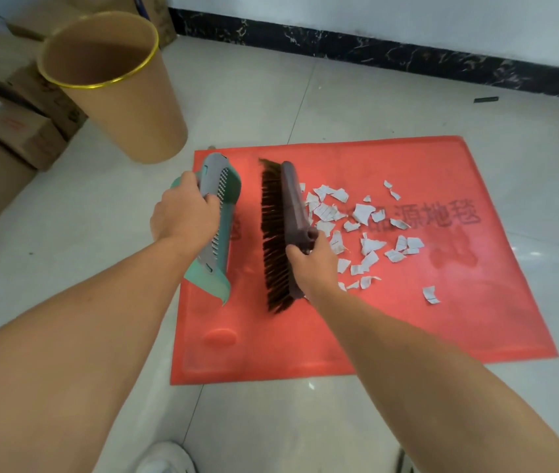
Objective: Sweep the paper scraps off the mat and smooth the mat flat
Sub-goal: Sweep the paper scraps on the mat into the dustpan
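Observation:
A red mat (pixel 356 322) with dark printed characters lies on the tiled floor, with a raised bump (pixel 220 335) near its front left corner. Several white paper scraps (pixel 363 230) are scattered over the mat's middle. My right hand (pixel 312 264) grips the socket of a brown broom head (pixel 286 230), whose dark bristles point left, away from the scraps. My left hand (pixel 185 213) holds a green and grey dustpan (pixel 218 227) that stands on the mat's left edge, a short gap from the bristles.
A tan bin with a gold rim (pixel 117 87) stands on the floor beyond the mat's far left corner. Cardboard boxes (pixel 8 131) are stacked along the left. A black skirting (pixel 373 52) runs along the back wall. A white shoe (pixel 165 459) shows at the bottom.

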